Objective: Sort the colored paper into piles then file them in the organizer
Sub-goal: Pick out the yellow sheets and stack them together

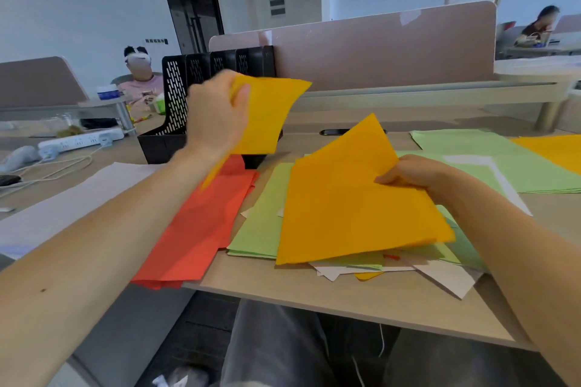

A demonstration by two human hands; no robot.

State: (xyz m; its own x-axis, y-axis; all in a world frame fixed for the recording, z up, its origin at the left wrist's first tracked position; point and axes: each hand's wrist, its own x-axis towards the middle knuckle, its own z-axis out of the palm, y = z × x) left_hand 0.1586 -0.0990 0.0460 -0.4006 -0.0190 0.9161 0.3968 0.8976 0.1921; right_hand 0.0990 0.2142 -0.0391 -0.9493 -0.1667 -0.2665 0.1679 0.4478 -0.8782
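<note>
My left hand [217,113] grips an orange sheet [267,116] and holds it up in the air in front of the black slotted organizer [176,104]. My right hand [415,176] pinches the right edge of another orange sheet [352,204], tilted up over a mixed heap of green, white and orange paper [261,229]. A red pile [195,236] lies to the left of the heap and hangs over the desk edge. A green pile [490,160] lies at the right, with an orange pile [556,151] at the far right edge. A white pile [63,207] lies at the left.
A pink desk divider [377,50] stands behind the papers. A power strip [81,141] and cables lie at the far left. A person with a headset sits at the back left, another person at the far right. My legs show under the desk edge [345,305].
</note>
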